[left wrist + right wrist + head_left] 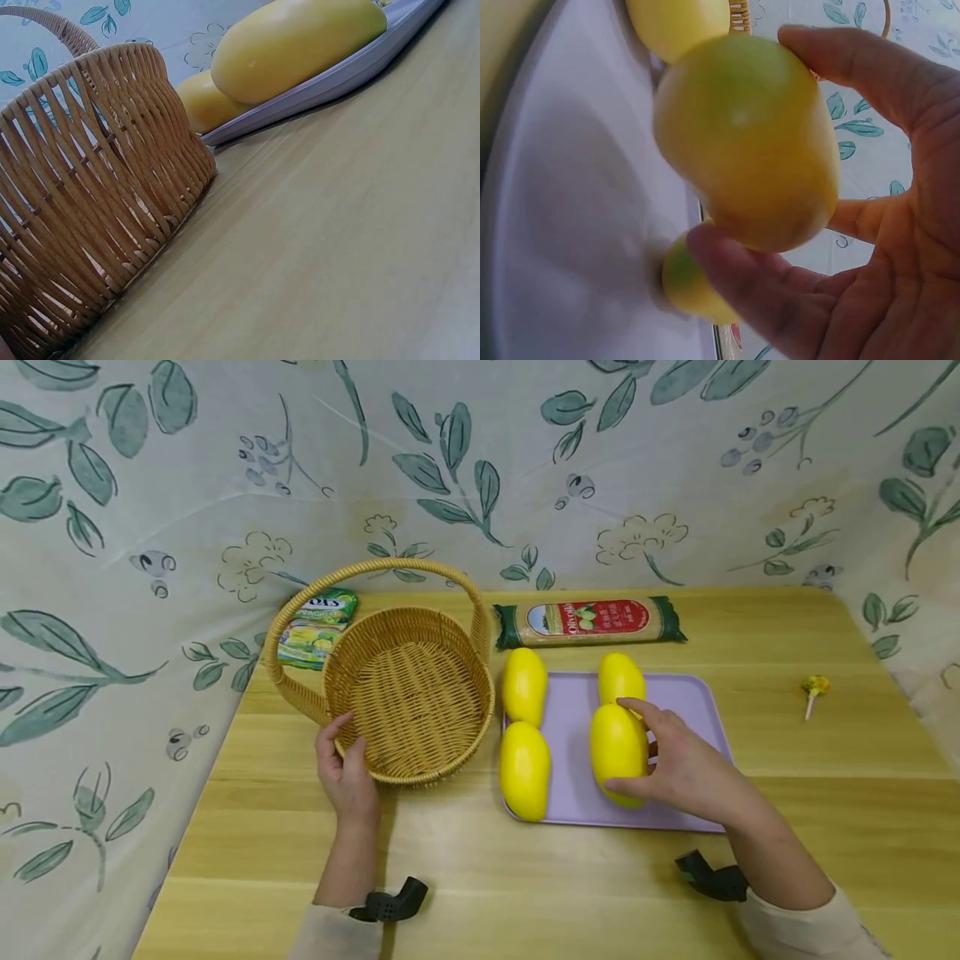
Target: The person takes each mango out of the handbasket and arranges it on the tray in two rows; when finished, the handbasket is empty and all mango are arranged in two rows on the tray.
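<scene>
My right hand (686,768) holds a yellow mango (617,747) between thumb and fingers above the lilac tray (570,752). The right wrist view shows this mango (746,142) raised off the tray, its end tinged green. Just behind it in the head view lies another mango (621,673). Two more, a far mango (525,683) and a near mango (525,772), lie along the tray's left side. With thumb and fingers at the near left rim, my left hand (348,781) grips a round wicker basket (412,710). Bare weave shows across the basket's bottom.
A green-ended noodle packet (588,621) lies behind the tray. Behind the basket's left side is a green snack bag (315,622), partly covered by the tall basket handle (378,566). A small yellow lollipop (813,689) lies at the right. Patterned cloth hangs behind the table.
</scene>
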A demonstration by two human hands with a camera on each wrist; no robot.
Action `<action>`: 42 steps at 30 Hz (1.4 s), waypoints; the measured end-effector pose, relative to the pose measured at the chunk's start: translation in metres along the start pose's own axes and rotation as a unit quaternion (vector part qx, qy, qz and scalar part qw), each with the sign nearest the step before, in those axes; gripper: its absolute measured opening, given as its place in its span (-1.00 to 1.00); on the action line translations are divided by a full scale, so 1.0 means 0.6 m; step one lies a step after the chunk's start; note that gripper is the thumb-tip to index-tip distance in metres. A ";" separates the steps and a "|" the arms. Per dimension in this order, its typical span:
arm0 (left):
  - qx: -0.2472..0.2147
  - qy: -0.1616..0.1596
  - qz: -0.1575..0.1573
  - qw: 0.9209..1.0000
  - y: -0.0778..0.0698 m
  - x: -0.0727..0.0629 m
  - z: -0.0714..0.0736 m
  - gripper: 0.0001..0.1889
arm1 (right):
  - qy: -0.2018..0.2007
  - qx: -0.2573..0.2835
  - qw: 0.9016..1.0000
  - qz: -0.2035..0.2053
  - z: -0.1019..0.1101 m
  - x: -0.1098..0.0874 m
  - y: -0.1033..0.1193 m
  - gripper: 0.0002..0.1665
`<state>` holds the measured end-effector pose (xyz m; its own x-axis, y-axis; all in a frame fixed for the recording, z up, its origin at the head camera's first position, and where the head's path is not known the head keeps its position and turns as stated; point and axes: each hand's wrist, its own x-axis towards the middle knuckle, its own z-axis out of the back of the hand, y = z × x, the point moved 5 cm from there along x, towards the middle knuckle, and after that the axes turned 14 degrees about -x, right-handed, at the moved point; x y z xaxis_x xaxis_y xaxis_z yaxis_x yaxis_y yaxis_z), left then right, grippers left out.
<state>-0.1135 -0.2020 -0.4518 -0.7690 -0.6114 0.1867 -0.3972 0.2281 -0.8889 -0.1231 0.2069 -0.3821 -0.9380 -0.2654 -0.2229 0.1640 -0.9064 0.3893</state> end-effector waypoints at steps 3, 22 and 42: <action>0.002 0.001 0.000 1.000 -0.001 -0.001 -0.001 -0.63 | 0.023 -0.006 1.000 0.001 -0.005 -0.001 -0.005 0.38; -0.010 0.003 -0.013 1.000 -0.005 -0.002 -0.001 -0.63 | 0.075 -0.018 0.997 0.020 -0.018 0.003 -0.012 0.27; -0.004 0.000 0.005 1.000 -0.004 -0.004 -0.005 -0.63 | 0.072 -0.048 0.996 0.029 -0.017 0.001 -0.019 0.25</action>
<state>-0.1121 -0.1991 -0.4488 -0.7727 -0.6091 0.1787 -0.3940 0.2394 -0.8874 -0.1227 0.2139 -0.3958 -0.8741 -0.3558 -0.3308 0.2510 -0.9137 0.3196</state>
